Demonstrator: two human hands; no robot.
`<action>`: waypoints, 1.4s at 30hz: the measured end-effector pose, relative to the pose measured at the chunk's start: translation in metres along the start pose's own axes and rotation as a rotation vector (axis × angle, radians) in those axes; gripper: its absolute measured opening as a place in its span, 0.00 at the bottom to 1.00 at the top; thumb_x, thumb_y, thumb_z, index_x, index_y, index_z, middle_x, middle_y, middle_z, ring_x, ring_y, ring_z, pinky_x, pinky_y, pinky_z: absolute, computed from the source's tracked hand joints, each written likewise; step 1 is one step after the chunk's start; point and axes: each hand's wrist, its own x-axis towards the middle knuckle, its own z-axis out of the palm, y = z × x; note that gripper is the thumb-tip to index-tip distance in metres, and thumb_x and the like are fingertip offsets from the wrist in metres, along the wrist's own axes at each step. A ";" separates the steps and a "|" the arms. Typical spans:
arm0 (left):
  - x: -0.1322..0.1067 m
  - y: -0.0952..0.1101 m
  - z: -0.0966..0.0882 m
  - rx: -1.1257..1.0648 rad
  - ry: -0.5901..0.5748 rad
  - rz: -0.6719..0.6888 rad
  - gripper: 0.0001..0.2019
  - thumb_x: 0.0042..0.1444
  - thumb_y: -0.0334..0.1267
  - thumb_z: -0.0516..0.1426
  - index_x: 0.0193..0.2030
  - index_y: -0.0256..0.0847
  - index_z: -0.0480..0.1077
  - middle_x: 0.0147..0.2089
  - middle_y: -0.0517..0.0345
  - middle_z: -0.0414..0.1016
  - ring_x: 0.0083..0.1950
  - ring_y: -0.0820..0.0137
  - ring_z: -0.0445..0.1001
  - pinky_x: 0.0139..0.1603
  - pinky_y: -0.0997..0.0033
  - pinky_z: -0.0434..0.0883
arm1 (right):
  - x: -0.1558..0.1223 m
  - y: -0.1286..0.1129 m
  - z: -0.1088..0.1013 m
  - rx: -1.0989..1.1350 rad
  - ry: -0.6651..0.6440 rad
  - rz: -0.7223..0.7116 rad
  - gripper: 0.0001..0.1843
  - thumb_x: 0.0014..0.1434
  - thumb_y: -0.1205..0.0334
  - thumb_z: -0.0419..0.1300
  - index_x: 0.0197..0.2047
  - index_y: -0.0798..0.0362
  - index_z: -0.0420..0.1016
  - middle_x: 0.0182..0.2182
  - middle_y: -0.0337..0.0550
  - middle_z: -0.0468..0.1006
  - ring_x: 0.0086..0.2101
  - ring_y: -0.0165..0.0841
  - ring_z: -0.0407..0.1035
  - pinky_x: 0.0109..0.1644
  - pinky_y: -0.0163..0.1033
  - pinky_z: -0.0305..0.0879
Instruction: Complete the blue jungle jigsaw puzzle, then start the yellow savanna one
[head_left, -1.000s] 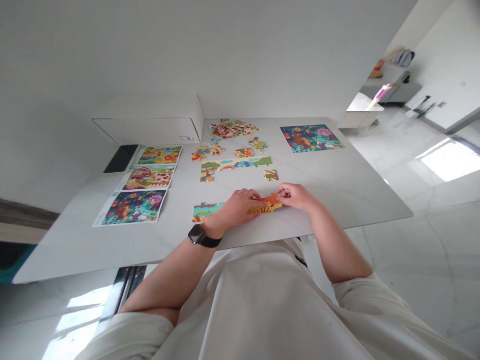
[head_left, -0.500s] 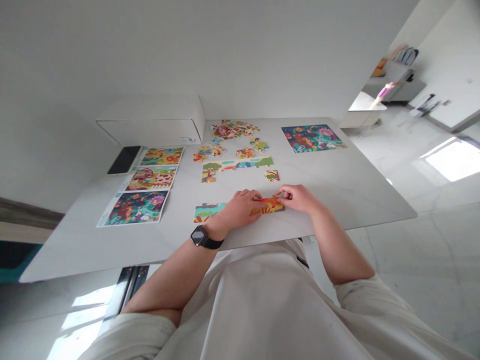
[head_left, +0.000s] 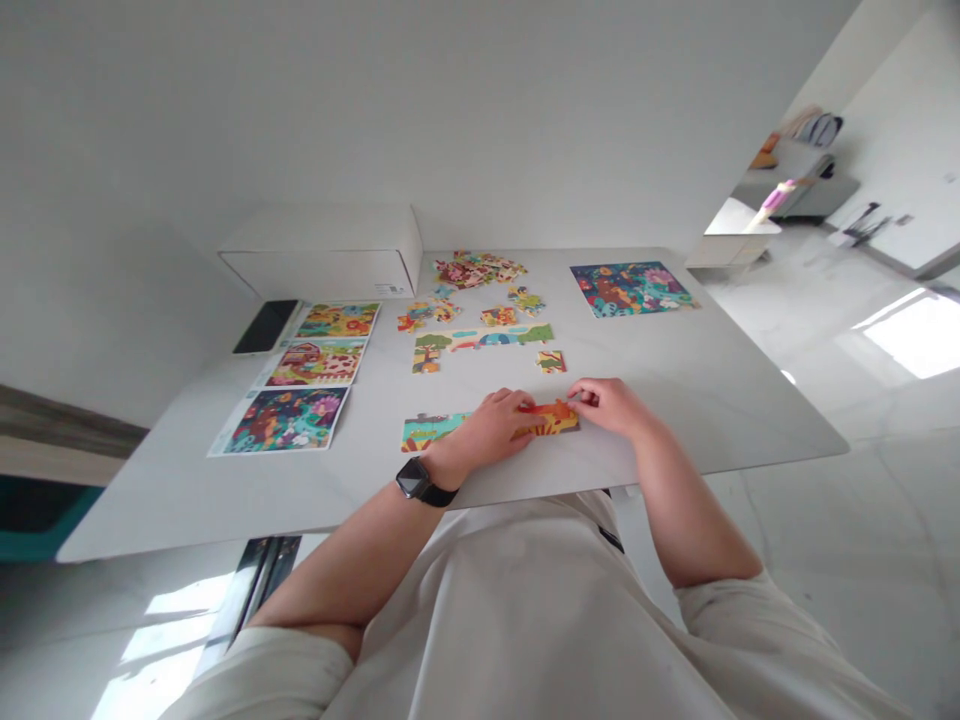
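Observation:
My left hand lies with fingers stretched out over the joined puzzle strip near the table's front edge, covering its middle. The strip's teal left end and orange-yellow right end stay visible. At that right end, the thumb and fingers of my right hand pinch a puzzle piece, mostly hidden by the fingertips. Farther back is a second joined section with trees and a blue shape. A single puzzle piece sits apart below its right end.
Loose puzzle pieces are heaped at the back, with small clusters before them. Three picture sheets and a phone lie on the left, beside a white box. A colourful picture lies at the back right.
The whole view has shifted slightly, so everything appears a little farther right and lower. Both hands keep nearly the same places on the strip.

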 end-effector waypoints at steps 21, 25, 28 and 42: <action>0.005 -0.023 -0.076 -0.021 0.175 -0.116 0.12 0.68 0.42 0.60 0.54 0.47 0.81 0.55 0.50 0.82 0.56 0.58 0.79 0.60 0.57 0.73 | 0.042 -0.027 -0.057 -0.036 -0.122 -0.101 0.10 0.58 0.51 0.71 0.41 0.45 0.87 0.35 0.44 0.87 0.35 0.41 0.79 0.43 0.44 0.72; 0.010 -0.042 -0.127 -0.142 0.321 -0.356 0.12 0.68 0.43 0.57 0.38 0.44 0.79 0.34 0.58 0.80 0.34 0.67 0.75 0.37 0.69 0.68 | 0.076 -0.039 -0.070 -0.090 -0.101 -0.127 0.10 0.58 0.53 0.72 0.42 0.45 0.87 0.35 0.45 0.87 0.36 0.42 0.79 0.43 0.43 0.71; 0.016 -0.051 -0.155 -0.160 0.420 -0.466 0.17 0.66 0.45 0.56 0.26 0.42 0.68 0.23 0.62 0.65 0.27 0.71 0.64 0.29 0.70 0.58 | 0.104 -0.044 -0.065 -0.101 -0.134 -0.116 0.10 0.58 0.55 0.72 0.44 0.44 0.87 0.36 0.44 0.87 0.36 0.41 0.80 0.43 0.43 0.71; 0.031 -0.109 -0.184 -0.161 0.539 -0.619 0.13 0.47 0.31 0.57 0.24 0.44 0.53 0.22 0.66 0.52 0.28 0.73 0.52 0.30 0.69 0.51 | 0.238 -0.022 -0.041 -0.498 -0.143 0.113 0.18 0.64 0.56 0.69 0.56 0.50 0.84 0.54 0.50 0.86 0.51 0.44 0.81 0.53 0.40 0.72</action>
